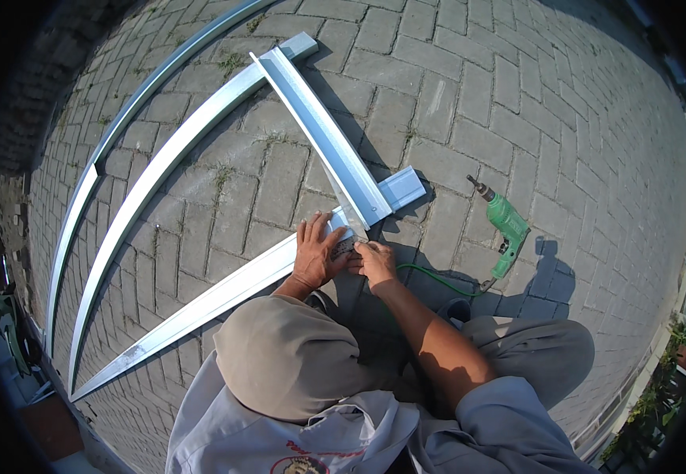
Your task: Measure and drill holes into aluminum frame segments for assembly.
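My left hand lies with fingers spread on a long silver metal channel, close to where another channel crosses it. My right hand is beside it, its fingers closed in a pinch at the crossing; whatever is between them is too small and covered to make out. The crossing channel rests over the lower one at its near end, and its far end lies over a second long channel. A thin grey flat strip shows along its left edge, running toward my hands.
A green corded power drill lies on the paving to the right, its green cable running back toward my legs. Another long metal channel lies at the far left. Grey paving blocks cover the ground. Plants edge the lower right.
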